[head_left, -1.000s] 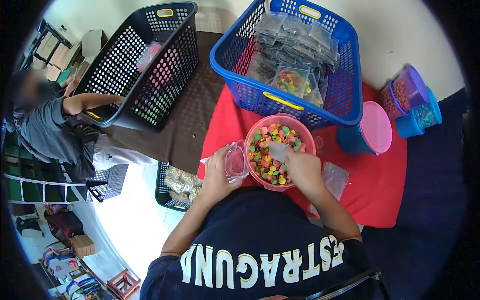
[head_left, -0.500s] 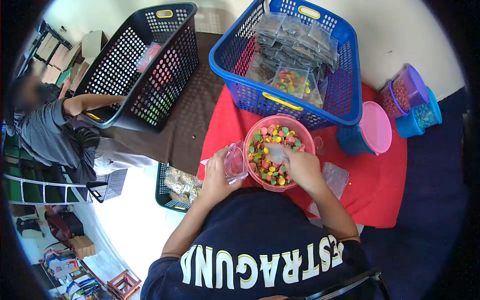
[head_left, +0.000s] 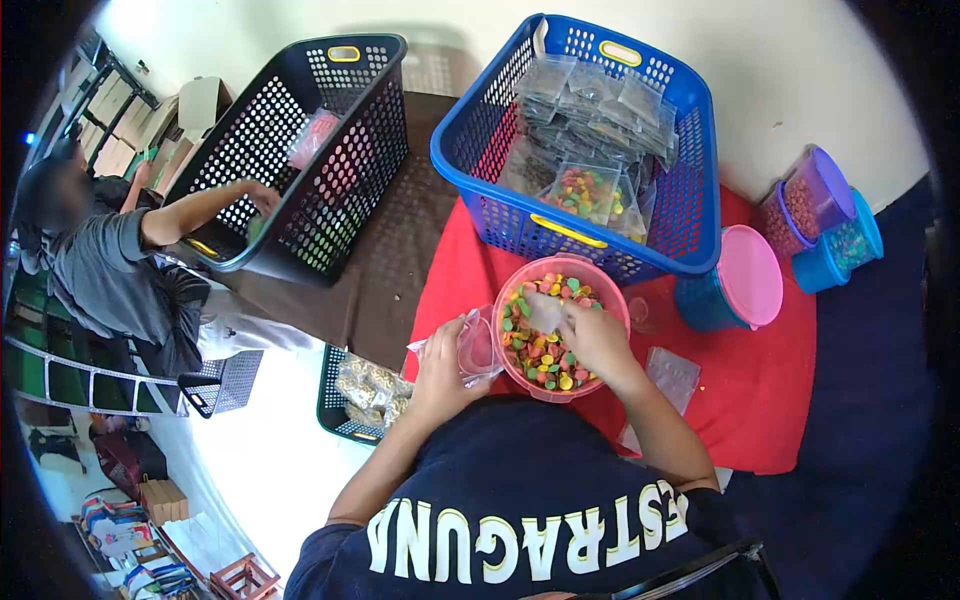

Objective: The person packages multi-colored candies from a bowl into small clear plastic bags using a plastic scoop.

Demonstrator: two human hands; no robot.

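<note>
A pink bowl (head_left: 563,392) full of small red, green and yellow pieces (head_left: 548,352) sits on the red cloth (head_left: 745,400). My right hand (head_left: 592,338) is closed on a translucent scoop (head_left: 543,312) among the pieces. Left of the bowl, my left hand (head_left: 443,372) grips a clear plastic bag (head_left: 478,348) with a round, clear rim showing in its mouth. Empty clear bags (head_left: 672,378) lie on the cloth beside my right forearm.
A blue basket (head_left: 570,236) of filled packets stands behind the bowl. Lidded tubs (head_left: 750,278) are at the right. A person (head_left: 110,245) reaches into a black basket (head_left: 330,215) at the left. A green basket (head_left: 330,400) with bags sits lower left.
My right hand and the scoop have moved slightly up and left within the bowl. The other person's hand has risen inside the black basket. The whole view has shifted a little.
</note>
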